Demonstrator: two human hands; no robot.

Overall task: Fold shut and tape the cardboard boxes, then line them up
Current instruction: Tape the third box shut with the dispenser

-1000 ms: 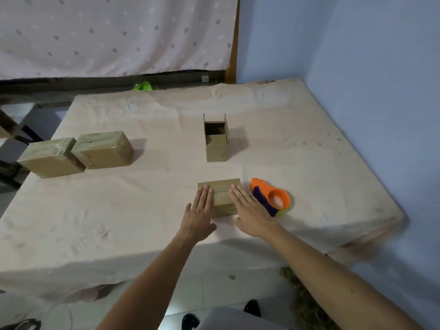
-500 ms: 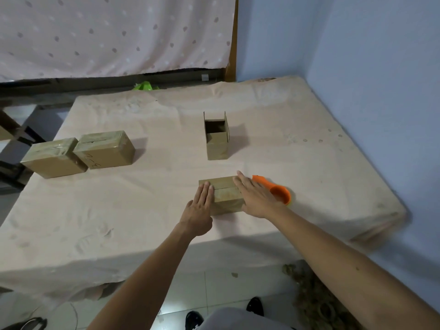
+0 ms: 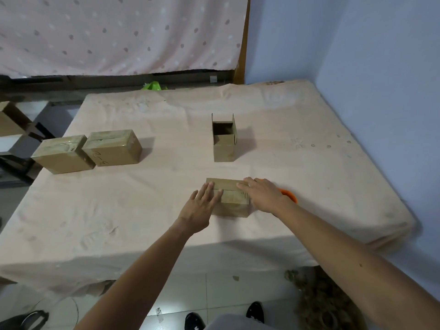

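Four cardboard boxes [image 3: 63, 154] [image 3: 114, 148] [image 3: 223, 148] [image 3: 232, 198] on the table [image 3: 142, 210], one tape dispenser [image 3: 289, 195], two hands [image 3: 202, 208] [image 3: 262, 195].

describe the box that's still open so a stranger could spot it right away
Start at the cloth-covered table by the blue wall. Near its middle, beyond the closed box at the near edge, the open box stands alone. Unlike the taped boxes at the left edge, its top flaps stand up around a dark hollow.

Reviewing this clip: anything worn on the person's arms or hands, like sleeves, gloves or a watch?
Nothing visible. The left hand and right hand are ungloved; both forearms are bare to the frame edge: no sleeves, watch or bands.
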